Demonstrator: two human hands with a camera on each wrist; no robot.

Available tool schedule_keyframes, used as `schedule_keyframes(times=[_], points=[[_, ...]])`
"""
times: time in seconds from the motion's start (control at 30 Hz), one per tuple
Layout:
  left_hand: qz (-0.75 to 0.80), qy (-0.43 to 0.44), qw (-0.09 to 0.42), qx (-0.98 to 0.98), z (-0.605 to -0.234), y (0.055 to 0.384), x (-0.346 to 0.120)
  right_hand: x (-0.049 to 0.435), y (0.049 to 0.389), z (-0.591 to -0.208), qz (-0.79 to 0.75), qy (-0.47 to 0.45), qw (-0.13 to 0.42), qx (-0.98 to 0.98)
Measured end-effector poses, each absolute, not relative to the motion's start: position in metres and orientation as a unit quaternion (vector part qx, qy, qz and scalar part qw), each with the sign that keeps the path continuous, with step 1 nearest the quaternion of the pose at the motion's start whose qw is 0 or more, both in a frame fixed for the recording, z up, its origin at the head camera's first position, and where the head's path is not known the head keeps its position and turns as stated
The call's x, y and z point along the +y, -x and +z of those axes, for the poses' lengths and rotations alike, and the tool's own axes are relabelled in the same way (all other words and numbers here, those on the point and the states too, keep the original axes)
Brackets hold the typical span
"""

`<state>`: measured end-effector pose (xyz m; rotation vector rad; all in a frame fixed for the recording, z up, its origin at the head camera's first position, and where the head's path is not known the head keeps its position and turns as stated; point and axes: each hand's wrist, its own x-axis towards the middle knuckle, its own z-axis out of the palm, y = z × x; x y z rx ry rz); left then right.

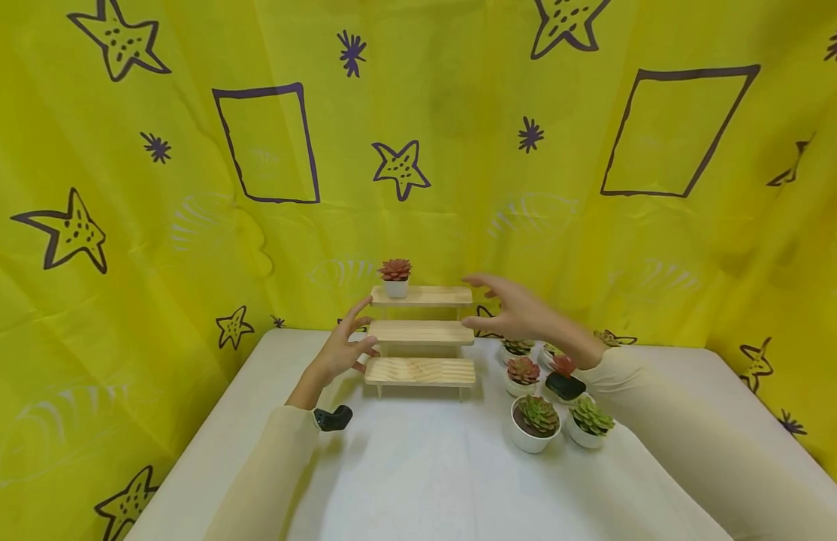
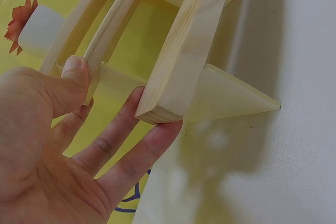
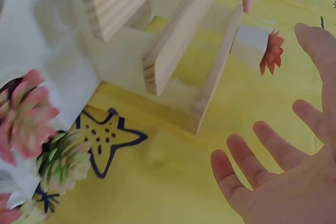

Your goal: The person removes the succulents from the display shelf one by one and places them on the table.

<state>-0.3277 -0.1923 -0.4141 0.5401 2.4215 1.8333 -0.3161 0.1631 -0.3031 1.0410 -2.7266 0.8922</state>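
Note:
A small three-tier wooden display shelf (image 1: 421, 331) with pale see-through side supports stands on the table. One red artificial succulent in a white pot (image 1: 395, 279) sits on its top tier, toward the left end. My left hand (image 1: 340, 349) is at the shelf's left side. In the left wrist view, spread fingers (image 2: 128, 161) touch the ends of the boards, the thumb at the middle one. At the shelf's right side my right hand (image 1: 516, 309) hovers, thumb and fingers apart, holding nothing. The right wrist view shows its fingers (image 3: 275, 145) spread and clear of the boards.
Several potted succulents stand right of the shelf, among them a green one (image 1: 536, 421), another green one (image 1: 589, 421) and a red one (image 1: 522, 374), partly under my right forearm. A yellow patterned curtain (image 1: 445, 105) hangs behind the white table (image 1: 405, 473).

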Motion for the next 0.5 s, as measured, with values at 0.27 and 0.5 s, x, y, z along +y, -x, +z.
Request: schedule_keyframes(times=[0.27, 0.5], points=[[0.593, -0.171, 0.029, 0.786, -0.414, 0.328, -0.191, 0.140, 0.330, -0.307, 0.313, -0.325, 0.041, -0.891], [0.592, -0.166, 0.029, 0.788, -0.414, 0.327, -0.191, 0.117, 0.343, -0.308, 0.342, -0.308, 0.034, -0.887]])
